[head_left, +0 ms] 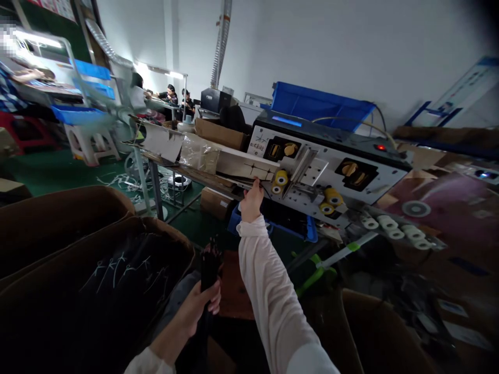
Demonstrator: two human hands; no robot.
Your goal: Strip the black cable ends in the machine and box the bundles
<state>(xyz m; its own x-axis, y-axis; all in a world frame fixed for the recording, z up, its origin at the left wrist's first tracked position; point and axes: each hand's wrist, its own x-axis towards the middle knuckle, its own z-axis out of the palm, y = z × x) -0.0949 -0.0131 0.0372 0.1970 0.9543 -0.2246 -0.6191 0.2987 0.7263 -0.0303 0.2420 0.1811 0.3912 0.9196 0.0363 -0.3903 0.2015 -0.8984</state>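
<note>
My left hand point(202, 298) is closed around an upright bundle of thin black wires point(210, 265), whose cut ends stick up above my fingers. Stretched forward, my right hand point(252, 200) is at the front edge of a pale trough point(244, 167) beside a machine point(312, 161). Its fingers are closed on thin black wire point(239, 181) lying along the trough edge; how many strands they hold is hidden. Just right of that hand are yellow rollers point(279, 179) on the machine's front, and further right a second roller pair point(330, 201).
On my left a large brown box point(156, 224) holds black bundles tied with pale strings. A blue bin point(312, 231) sits under the machine, and another blue crate point(319, 104) stands behind it. White rolls point(390, 223) hang at right. Several people sit at far benches.
</note>
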